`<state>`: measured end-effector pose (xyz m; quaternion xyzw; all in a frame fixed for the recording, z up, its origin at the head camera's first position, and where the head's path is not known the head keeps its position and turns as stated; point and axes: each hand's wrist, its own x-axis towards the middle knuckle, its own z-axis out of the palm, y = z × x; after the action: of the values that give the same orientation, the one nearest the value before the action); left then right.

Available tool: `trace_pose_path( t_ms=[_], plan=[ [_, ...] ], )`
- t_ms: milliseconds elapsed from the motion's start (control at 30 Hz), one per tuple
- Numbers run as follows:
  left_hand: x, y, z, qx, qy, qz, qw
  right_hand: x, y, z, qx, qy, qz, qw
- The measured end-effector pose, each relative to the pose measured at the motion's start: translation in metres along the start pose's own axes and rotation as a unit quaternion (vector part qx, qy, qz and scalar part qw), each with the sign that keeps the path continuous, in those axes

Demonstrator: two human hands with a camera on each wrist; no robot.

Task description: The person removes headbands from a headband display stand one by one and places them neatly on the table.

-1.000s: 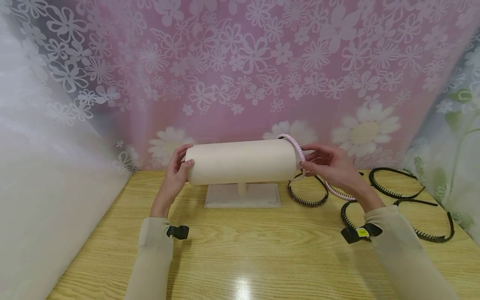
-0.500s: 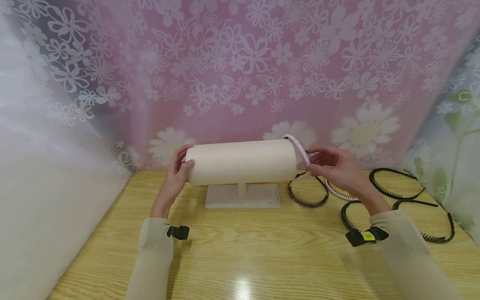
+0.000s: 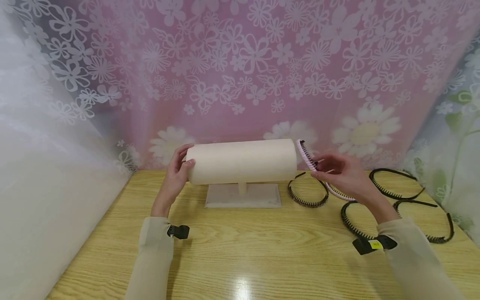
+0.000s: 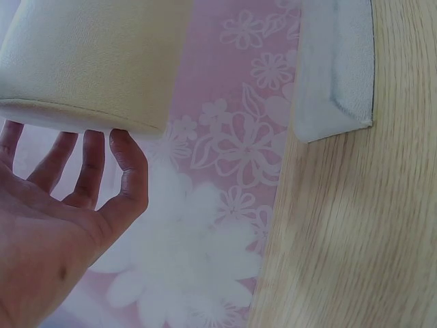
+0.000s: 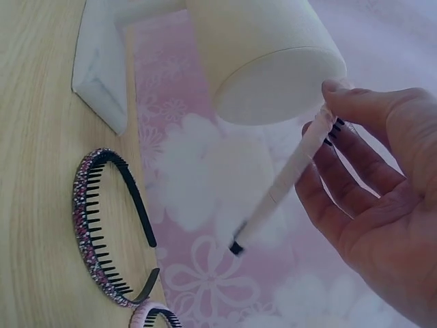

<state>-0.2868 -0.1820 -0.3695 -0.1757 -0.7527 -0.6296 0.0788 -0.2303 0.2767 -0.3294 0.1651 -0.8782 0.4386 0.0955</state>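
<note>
A cream padded cylinder (image 3: pixel 241 162) lies sideways on a short post over a flat pale base (image 3: pixel 213 201), forming a headband display stand. My left hand (image 3: pixel 173 178) holds its left end, thumb on the front and fingertips at the end rim (image 4: pixel 82 123). Just off the right end, my right hand (image 3: pixel 346 177) pinches a pale pink wrapped headband (image 3: pixel 307 156) between thumb and fingers. Dark comb teeth line its inner side. In the right wrist view the headband (image 5: pixel 283 176) slants downward, apart from the cylinder's round end face (image 5: pixel 273 89).
Right of the base lies a beaded toothed headband (image 3: pixel 309 204), with a pink headband (image 3: pixel 339 193) beside it. Several black headbands (image 3: pixel 388 194) lie farther right on the wooden table (image 3: pixel 240 246). A pink flowered curtain (image 3: pixel 232 112) hangs behind the stand.
The pink headband, earlier around the cylinder's right end, has come off it to the right in my right hand and turned, showing its teeth. My left hand has stayed in place.
</note>
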Motion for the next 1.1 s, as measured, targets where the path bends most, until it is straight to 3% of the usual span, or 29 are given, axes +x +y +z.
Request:
trace_pose_path(
  t_ms=[500,1100],
  plan=[
    [0.001,-0.002,0.001,0.002,0.003,-0.002,1.0000,-0.024,0.009,-0.005,0.006,-0.010,0.028,0.9995],
    [0.001,-0.002,0.001,0.002,0.004,0.001,1.0000,-0.050,0.015,-0.002,-0.033,-0.024,0.015,0.9991]
  ],
)
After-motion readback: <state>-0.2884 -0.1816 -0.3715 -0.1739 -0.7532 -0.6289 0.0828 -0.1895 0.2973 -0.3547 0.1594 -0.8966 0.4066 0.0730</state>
